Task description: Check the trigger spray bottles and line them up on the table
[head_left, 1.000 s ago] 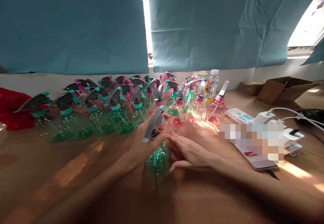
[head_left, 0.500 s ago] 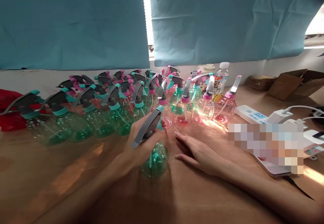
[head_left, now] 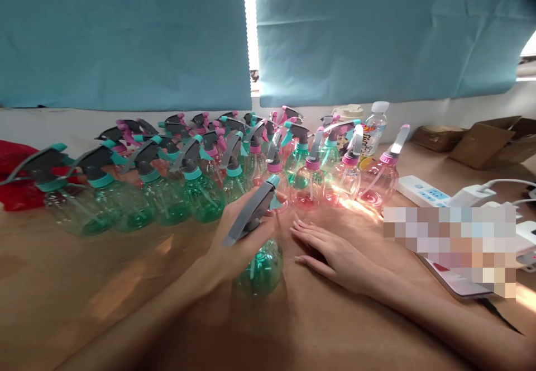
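My left hand [head_left: 240,242] is wrapped round the neck of a green spray bottle [head_left: 264,270] with a grey and teal trigger head, which stands upright on the brown table [head_left: 326,326]. My right hand [head_left: 335,248] lies on the table to the right of that bottle, fingers stretched out and holding nothing. Beyond both hands stand rows of spray bottles, such as a green one [head_left: 205,200] with a teal collar and a pink one [head_left: 379,181] with a pink collar.
A red bag [head_left: 20,186] lies at the far left. Behind the bottles at right stands a clear drink bottle [head_left: 374,128]. Further right are a white power strip [head_left: 421,191] with plugs, an open cardboard box [head_left: 481,144] and a phone-like device [head_left: 458,281], partly blurred out.
The whole view has shifted slightly. My left hand still grips the green bottle, and the fingers of my right hand look a little more spread.
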Motion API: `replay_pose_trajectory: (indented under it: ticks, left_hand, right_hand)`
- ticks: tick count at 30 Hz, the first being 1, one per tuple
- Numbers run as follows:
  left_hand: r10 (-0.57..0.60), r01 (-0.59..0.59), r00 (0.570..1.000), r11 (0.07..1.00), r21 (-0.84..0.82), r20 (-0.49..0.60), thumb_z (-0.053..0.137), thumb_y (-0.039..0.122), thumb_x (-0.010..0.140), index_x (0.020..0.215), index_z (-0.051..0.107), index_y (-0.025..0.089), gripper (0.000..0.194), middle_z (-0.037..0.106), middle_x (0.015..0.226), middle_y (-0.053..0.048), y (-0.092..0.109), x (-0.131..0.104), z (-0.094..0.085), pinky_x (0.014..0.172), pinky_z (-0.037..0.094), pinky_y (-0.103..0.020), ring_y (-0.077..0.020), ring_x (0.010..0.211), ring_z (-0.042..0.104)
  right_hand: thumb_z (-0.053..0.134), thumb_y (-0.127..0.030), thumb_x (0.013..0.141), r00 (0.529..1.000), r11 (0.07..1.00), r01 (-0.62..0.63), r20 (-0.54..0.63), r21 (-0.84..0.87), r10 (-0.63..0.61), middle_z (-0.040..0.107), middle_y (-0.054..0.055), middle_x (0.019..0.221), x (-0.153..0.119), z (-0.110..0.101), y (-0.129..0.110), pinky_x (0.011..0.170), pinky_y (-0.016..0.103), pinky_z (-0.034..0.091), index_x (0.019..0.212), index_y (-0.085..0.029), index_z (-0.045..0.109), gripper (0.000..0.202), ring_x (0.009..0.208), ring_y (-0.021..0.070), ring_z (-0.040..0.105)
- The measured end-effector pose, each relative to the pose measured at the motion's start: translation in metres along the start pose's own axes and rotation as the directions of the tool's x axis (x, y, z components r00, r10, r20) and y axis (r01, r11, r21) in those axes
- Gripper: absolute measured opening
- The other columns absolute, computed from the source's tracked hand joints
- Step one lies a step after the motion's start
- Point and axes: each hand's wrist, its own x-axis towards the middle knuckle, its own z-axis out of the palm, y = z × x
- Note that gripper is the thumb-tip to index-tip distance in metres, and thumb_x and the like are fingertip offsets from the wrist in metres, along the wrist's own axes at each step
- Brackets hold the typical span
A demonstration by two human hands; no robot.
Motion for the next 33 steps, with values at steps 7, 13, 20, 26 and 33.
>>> replay_pose_trajectory:
  ticks: [7, 13, 20, 26, 33]
  left_hand:
    - [0.003, 0.003, 0.996, 0.998, -0.064, 0.087, 0.053, 0.026, 0.081, 0.108, 0.061, 0.025, 0.028, 0.059, 0.078, 0.001, -0.003, 0.002, -0.001, 0.061, 0.044, -0.026, -0.0149, 0.068, 0.054]
    - [-0.025, 0.025, 0.997, 1.0, 0.0, 0.067, 0.056, 0.028, 0.083, 0.11, 0.063, 0.026, 0.028, 0.062, 0.079, 0.001, -0.005, 0.003, 0.0, 0.056, 0.046, -0.022, -0.0144, 0.07, 0.058]
    - [-0.012, 0.013, 1.0, 0.998, -0.061, 0.023, 0.059, 0.022, 0.075, 0.101, 0.064, 0.026, 0.027, 0.062, 0.074, 0.001, -0.002, 0.004, 0.003, 0.048, 0.045, -0.021, -0.0133, 0.06, 0.057]
    - [-0.003, 0.004, 1.0, 1.0, 0.009, -0.026, 0.06, 0.025, 0.077, 0.086, 0.058, 0.024, 0.009, 0.053, 0.071, 0.002, -0.009, 0.003, 0.004, 0.051, 0.043, -0.022, -0.0125, 0.06, 0.051]
    - [0.043, -0.043, 0.998, 0.999, 0.024, -0.034, 0.055, 0.023, 0.079, 0.076, 0.054, 0.023, 0.003, 0.045, 0.066, 0.003, -0.009, 0.0, 0.004, 0.052, 0.038, -0.025, -0.0128, 0.058, 0.045]
  right_hand:
    - [0.049, -0.05, 0.094, 0.998, 1.0, -0.012, 0.06, 0.014, 0.011, 0.044, 0.011, 0.148, -0.001, -0.002, 0.002, 0.114, 0.049, 0.034, 0.143, -0.016, 0.046, 0.059, 0.139, 0.0279, 0.037]
    - [0.05, -0.049, 0.094, 0.998, 1.0, -0.011, 0.058, 0.024, 0.01, 0.045, 0.01, 0.148, -0.001, -0.003, 0.002, 0.114, 0.048, 0.034, 0.142, -0.017, 0.047, 0.057, 0.139, 0.0272, 0.037]
    - [0.05, -0.05, 0.094, 0.999, 0.999, -0.018, 0.048, 0.033, 0.016, 0.046, 0.011, 0.147, -0.001, -0.003, 0.001, 0.112, 0.049, 0.037, 0.141, -0.018, 0.048, 0.057, 0.138, 0.0279, 0.039]
    - [0.051, -0.049, 0.094, 1.0, 0.999, -0.013, 0.029, 0.044, 0.012, 0.047, 0.009, 0.146, -0.002, -0.002, 0.002, 0.111, 0.051, 0.037, 0.142, -0.022, 0.047, 0.055, 0.137, 0.0285, 0.04]
    - [0.05, -0.05, 0.094, 0.999, 0.999, -0.028, 0.04, 0.038, 0.027, 0.047, 0.01, 0.146, -0.002, -0.002, 0.003, 0.111, 0.051, 0.037, 0.141, -0.02, 0.048, 0.056, 0.137, 0.0292, 0.04]
